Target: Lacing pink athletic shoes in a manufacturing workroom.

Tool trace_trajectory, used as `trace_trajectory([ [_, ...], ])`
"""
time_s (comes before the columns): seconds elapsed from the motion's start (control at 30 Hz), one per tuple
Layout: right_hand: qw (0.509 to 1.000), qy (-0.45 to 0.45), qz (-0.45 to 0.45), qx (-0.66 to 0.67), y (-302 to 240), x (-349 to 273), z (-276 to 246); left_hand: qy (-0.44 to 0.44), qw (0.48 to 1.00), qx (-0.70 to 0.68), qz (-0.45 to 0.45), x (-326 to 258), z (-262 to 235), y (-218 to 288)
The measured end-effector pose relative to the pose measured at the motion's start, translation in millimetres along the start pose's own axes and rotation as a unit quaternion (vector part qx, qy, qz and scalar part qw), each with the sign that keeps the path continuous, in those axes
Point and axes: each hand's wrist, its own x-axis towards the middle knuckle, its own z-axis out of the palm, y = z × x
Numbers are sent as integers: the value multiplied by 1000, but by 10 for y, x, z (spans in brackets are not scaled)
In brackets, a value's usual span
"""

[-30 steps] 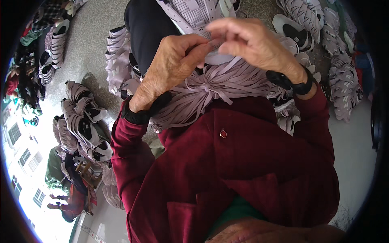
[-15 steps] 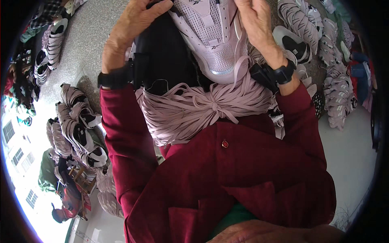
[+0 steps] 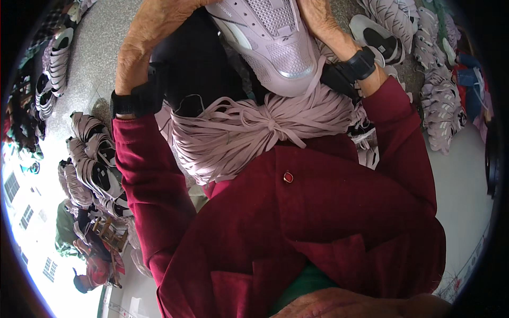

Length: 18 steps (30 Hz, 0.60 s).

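Note:
A pale lilac sneaker (image 3: 270, 45) with a mesh toe lies over my black-clad lap at the top of the view, toe toward me. No lace runs through the eyelets I can see. My left hand (image 3: 164, 21) bends round the sneaker's left side, its fingertips cut off by the upper edge. Along the other side is my right hand (image 3: 318, 21), its fingers out of the picture. A thick bundle of flat pinkish laces (image 3: 222, 143), tied in the middle, rests across my lap below the toe. One lace runs up beside the toe.
Several laced sneakers (image 3: 98, 169) are stacked on the left by a small wooden stool (image 3: 111, 233). More sneakers (image 3: 442, 111) stand in rows on the right. Another person in red (image 3: 98, 270) sits at lower left. Speckled floor (image 3: 93, 63) lies beyond.
The sneaker has shifted up and left and turned, showing more of its left side. Both hands have moved up with it, so less of them shows. The lace bundle sits slightly further left in view.

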Motion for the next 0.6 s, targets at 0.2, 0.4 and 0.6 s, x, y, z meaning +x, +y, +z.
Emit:
trace_trajectory([
  [0.2, 996, 39, -43, -71, 12, -12, 73, 23, 999, -38, -26, -74, 43, 16],
  [0.4, 996, 25, 20, -84, 72, 54, 112, 73, 994, 81, 31, -154, 138, 175],
  [0.6, 978, 61, -190, -61, -223, 64, -5, 73, 989, -92, 91, -737, 562, 551],
])
